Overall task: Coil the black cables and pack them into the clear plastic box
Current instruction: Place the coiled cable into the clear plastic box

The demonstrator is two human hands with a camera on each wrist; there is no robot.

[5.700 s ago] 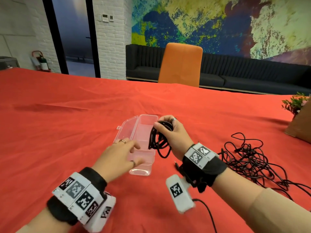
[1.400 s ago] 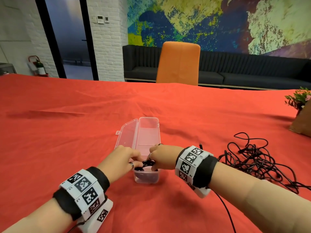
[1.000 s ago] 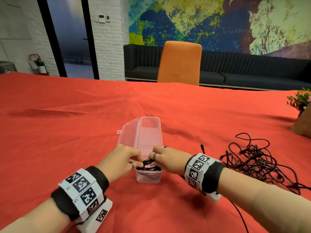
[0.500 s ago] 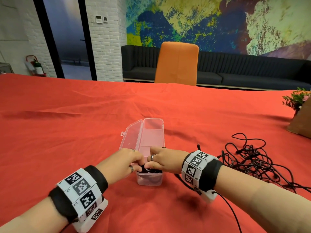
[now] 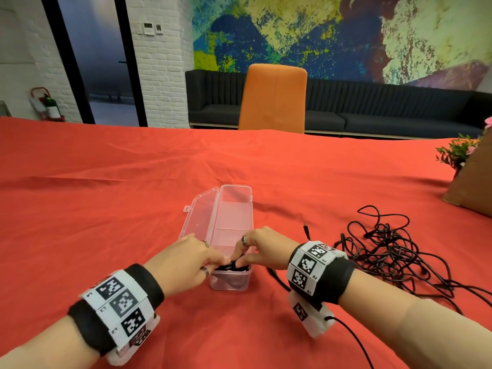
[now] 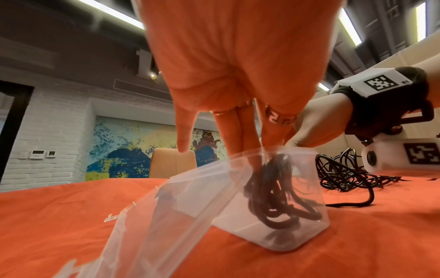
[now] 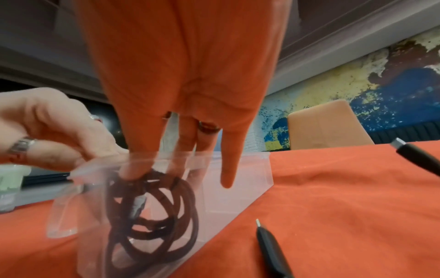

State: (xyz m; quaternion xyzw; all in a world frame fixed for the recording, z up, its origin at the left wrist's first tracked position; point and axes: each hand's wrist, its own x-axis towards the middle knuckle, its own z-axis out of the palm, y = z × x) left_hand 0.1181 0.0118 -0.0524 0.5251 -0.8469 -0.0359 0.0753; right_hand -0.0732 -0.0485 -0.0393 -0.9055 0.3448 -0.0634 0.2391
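Note:
A clear plastic box (image 5: pixel 234 209) lies on the red tablecloth with its lid (image 5: pixel 199 217) swung open to the left. A coiled black cable (image 5: pixel 231 267) sits in its near compartment, seen through the wall in the left wrist view (image 6: pixel 273 197) and the right wrist view (image 7: pixel 161 206). My left hand (image 5: pixel 217 262) and right hand (image 5: pixel 243 259) meet over that compartment. The fingers of both reach straight down into the box and press on top of the coil. A tangle of loose black cables (image 5: pixel 394 251) lies to the right of my right wrist.
A loose cable plug (image 5: pixel 306 229) sticks up just beyond my right wrist, and another plug end (image 7: pixel 269 242) lies beside the box. A brown box with a small plant (image 5: pixel 476 182) stands at the far right. An orange chair (image 5: pixel 273 98) stands behind the table.
My right hand brought the coil from above the box down into the near compartment. Both hands have since pushed it lower, and the coil now shows less above the rim.

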